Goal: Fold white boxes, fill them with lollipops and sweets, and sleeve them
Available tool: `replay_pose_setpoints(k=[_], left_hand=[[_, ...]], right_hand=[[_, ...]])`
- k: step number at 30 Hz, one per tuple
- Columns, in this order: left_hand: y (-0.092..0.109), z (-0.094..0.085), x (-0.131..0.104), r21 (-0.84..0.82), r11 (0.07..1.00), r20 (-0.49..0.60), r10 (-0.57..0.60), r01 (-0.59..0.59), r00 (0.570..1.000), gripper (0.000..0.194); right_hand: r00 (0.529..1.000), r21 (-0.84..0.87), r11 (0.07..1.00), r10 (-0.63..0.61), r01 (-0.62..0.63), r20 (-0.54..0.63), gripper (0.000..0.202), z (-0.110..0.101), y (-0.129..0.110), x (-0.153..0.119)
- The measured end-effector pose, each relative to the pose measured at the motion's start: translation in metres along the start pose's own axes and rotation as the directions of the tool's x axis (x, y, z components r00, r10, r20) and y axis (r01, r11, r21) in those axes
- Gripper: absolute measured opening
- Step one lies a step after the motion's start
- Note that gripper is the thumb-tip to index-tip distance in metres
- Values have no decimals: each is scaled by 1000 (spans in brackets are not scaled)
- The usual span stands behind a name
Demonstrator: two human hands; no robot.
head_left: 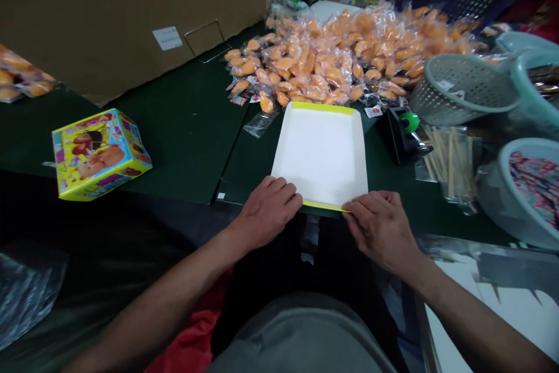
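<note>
A shallow cardboard tray (322,152), white inside with yellow along its far and near edges, lies on the dark green table in front of me. My left hand (271,210) grips its near left corner, fingers curled over the edge. At the near right corner, my right hand (379,227) pinches the edge between thumb and fingers. Beyond the tray spreads a big heap of orange pieces (314,64) in clear plastic wrappers. Off to the left sits a closed, colourful yellow box (98,155) with printed pictures.
A black tape dispenser (399,137) with a green roll stands right of the tray, beside bagged wooden sticks (452,157). Further right are a grey perforated basket (469,85) and a tub (519,204) of pink-and-blue packets. A large brown carton (131,12) stands at the back left.
</note>
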State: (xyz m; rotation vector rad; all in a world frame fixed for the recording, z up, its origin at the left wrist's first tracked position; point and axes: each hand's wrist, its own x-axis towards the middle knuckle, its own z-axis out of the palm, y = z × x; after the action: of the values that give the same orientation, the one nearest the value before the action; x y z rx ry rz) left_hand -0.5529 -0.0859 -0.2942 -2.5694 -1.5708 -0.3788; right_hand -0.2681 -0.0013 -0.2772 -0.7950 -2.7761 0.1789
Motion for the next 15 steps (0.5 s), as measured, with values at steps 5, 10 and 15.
replay_pose_setpoints(k=[5, 10, 15], left_hand=[[-6, 3, -1, -174, 980, 60, -82, 91, 995, 7], [-4, 0, -24, -196, 946, -7, -265, 258, 964, 26], [-7, -5, -31, -249, 910, -62, -358, 333, 932, 37]], right_hand=[[999, 29, 1000, -5, 3, 50, 16, 5, 4, 0], [995, 66, 998, -20, 14, 95, 19, 6, -4, -10], [997, 108, 994, -31, 23, 77, 17, 7, 0, -12]])
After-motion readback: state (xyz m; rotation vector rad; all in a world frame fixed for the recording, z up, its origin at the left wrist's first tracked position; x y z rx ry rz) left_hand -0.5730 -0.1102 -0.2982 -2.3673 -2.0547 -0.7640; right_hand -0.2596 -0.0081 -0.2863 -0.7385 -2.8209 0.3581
